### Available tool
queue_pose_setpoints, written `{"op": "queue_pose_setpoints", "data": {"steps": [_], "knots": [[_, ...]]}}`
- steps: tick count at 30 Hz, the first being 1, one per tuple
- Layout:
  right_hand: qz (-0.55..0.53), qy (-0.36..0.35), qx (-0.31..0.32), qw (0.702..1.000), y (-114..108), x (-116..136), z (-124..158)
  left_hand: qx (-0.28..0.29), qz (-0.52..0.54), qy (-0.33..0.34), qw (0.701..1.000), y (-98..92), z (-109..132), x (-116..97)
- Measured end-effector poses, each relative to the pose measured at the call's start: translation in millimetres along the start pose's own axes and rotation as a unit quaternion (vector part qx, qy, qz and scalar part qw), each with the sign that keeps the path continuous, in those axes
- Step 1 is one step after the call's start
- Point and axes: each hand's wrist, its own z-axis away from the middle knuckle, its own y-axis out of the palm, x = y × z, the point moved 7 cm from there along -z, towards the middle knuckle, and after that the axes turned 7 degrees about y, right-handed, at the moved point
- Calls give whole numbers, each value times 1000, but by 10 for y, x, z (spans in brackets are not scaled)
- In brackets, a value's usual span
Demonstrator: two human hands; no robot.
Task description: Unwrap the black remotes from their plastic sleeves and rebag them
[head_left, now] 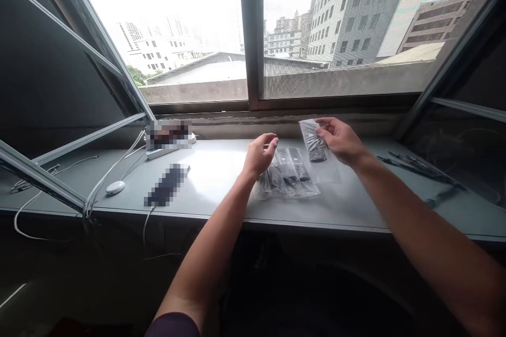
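Observation:
My right hand [340, 139] pinches the upper edge of a clear plastic bag [313, 139] with a dark, slim, elongated object inside, perhaps a remote control. The bag is tilted above the table. Several similar bagged dark objects [290, 171] lie side by side just left of it. Over the left end of that row hovers my left hand [261, 155], its fingers loosely curled and nothing visible in them. A flat clear plastic sheet or bag [330, 171] lies below my right hand.
On the left are a blurred-out phone-like object [166, 185] on a cable, a white round puck [115, 187] and a power strip [172, 147]. Dark thin rods or cables [422, 166] lie at the right. A metal frame [114, 71] slants at the left; a window [255, 37] stands behind.

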Motion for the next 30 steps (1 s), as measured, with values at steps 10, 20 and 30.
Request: {"op": "queue_pose_setpoints", "data": {"steps": [10, 20, 30], "knots": [[-195, 94, 134, 967, 840, 279, 77, 14, 349, -149, 925, 296, -358, 401], [-266, 185, 288, 901, 1006, 225, 528, -14, 404, -141, 904, 226, -192, 422], [-273, 222, 351, 867, 1070, 185, 685, -15, 327, -145, 934, 154, -204, 542]]}}
